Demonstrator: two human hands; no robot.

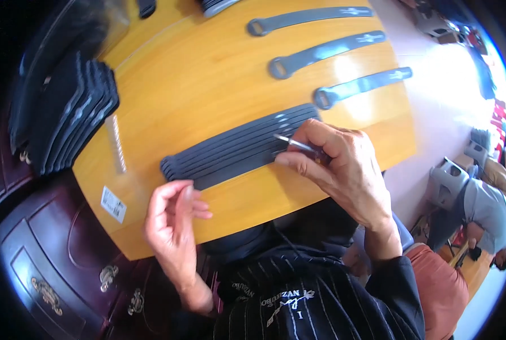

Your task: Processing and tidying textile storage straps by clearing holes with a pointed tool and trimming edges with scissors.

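A: Where do we have the straps?

B: An overlapping row of dark straps [230,150] lies along the near edge of the wooden table [219,85]; three single straps [363,89] lie spaced out toward its far right corner.

A: And our hands?

B: Our right hand [346,170] pinches a slim metal-tipped tool [295,143] over the row's right part. Our left hand [171,218] is loose and half curled by the row's left end, with nothing visible in it; we can't tell whether it touches.

A: How will they handle?

B: Light and bendy, we'd judge, hardly fragile, perhaps slippery given the sheen. We'd pinch a single one at its holed end and support the middle against sagging. In the row, we'd steady the neighbours, which could slide.
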